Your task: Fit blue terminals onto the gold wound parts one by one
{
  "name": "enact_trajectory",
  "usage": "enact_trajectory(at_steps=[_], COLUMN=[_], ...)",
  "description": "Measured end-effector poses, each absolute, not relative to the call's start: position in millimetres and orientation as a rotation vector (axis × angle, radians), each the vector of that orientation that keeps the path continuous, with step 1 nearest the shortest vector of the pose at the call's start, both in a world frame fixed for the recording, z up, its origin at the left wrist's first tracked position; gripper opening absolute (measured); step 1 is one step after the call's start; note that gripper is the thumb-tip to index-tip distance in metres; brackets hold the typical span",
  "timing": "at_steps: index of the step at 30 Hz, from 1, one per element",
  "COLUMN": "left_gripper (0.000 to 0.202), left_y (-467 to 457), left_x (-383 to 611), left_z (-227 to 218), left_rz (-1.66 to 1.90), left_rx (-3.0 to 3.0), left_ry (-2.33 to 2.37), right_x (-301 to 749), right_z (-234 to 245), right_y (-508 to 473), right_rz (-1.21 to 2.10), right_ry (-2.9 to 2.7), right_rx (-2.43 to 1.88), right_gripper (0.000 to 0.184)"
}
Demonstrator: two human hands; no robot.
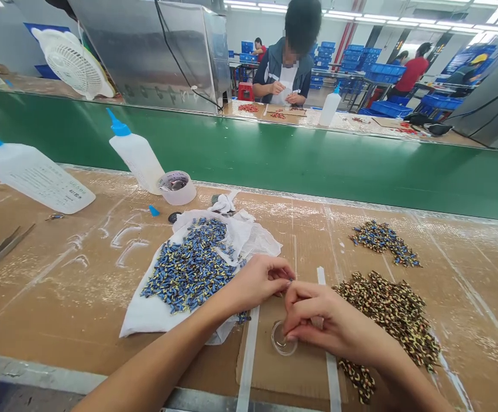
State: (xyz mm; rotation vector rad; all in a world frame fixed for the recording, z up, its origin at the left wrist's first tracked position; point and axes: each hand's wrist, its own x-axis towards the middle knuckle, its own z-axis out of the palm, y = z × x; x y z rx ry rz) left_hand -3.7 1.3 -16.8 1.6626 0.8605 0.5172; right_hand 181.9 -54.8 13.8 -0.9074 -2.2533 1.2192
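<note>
Head view. A small bluish piece (291, 280) sits at the tips of the left hand (259, 283), above the table (38, 297) and between two heaps. Fingers cover most of it; I cannot tell its long axis or which way it points.

Left forearm (180, 349) slants in from lower left, palm down, thumb and forefinger pinching the piece. Right forearm (403, 372) comes from lower right; the right hand (321, 315) is curled, thumb and fingertips pressed together at the rim of a clear dish (274, 346). What lies between them, if anything, I cannot tell.

To the left, a blue-and-yellow heap (188, 263) on white cloth (139, 323), pieces pointing every way. To the right, a brown heap (390, 320), equally jumbled; behind it, a smaller mixed heap (381, 243).

Big bottle (38, 177): rows of print, too small for me to read. Tape roll (180, 195): lettering inside the ring, illegible. The slimmer bottle (139, 160) leans, blue nozzle up and leftward.
</note>
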Motion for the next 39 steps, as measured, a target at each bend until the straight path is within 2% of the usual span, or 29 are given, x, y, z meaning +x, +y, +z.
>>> enact_trajectory(at_steps=[4, 7, 13, 17, 29, 39], left_gripper=[0.013, 0.013, 0.012, 0.011, 0.012, 0.016], left_y=[3, 3, 3, 4, 2, 3], left_x=[-4, -5, -4, -4, -4, -5], left_z=[-17, -16, -18, -20, -18, -19], left_rz=[0.517, 0.504, 0.457, 0.454, 0.464, 0.471], left_rx=[1.697, 1.693, 1.638, 1.613, 1.599, 1.559], left_ry=[0.888, 0.879, 0.915, 0.903, 0.91, 0.911], right_x=[178, 186, 262, 305, 296, 277], right_z=[12, 17, 6, -12, -19, -28], right_y=[-57, -51, -26, -18, -17, -9], right_rz=[1.175, 1.138, 0.597, 0.545, 0.561, 0.299], right_ry=[-2.33, -2.262, -1.977, -1.976, -2.017, -1.889], right_rx=[-0.905, -0.989, -1.662, -1.928, -1.984, -2.121], right_gripper=[0.009, 0.015, 0.01, 0.008, 0.005, 0.01])
